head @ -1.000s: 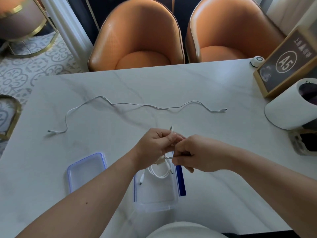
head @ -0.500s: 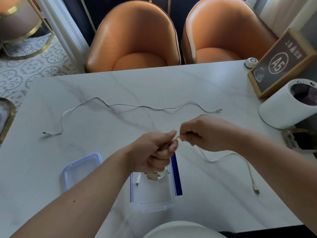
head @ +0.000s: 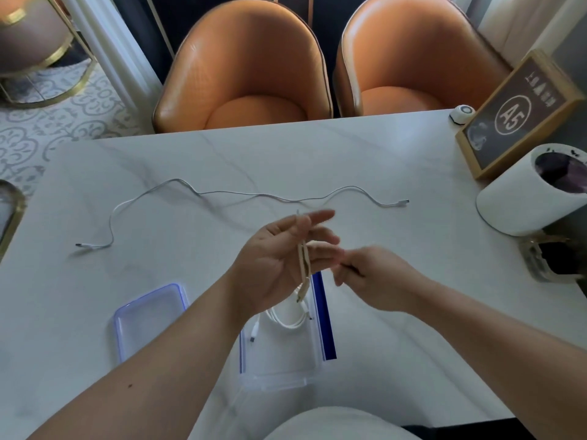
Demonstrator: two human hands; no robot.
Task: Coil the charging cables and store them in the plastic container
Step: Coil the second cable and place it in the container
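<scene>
Beige charging cable (head: 304, 262) now hangs in narrow loops across the left hand (head: 279, 262), above the far end of the plastic container (head: 279, 360).

Change vs. half a second ago:
- The left hand was a fist. It is now palm-up with fingers straight and spread.
- The loose tail that trailed over the marble table (head: 397, 173) on the right is out of view, so it is judged taken up into the loops.
- The right hand (head: 378, 277) has come in to the left fingertips, fingers curled. Whether it pinches the cable end cannot be told.

White coiled cable (head: 287, 320) lies inside the container. Lid (head: 149, 322) rests to the container's left. Long white cable (head: 254, 195) lies uncoiled on the far side, untouched.

Judgement: one cable stored, the second nearly coiled, one left. The loops sit loosely and may spring open when dropped in.
</scene>
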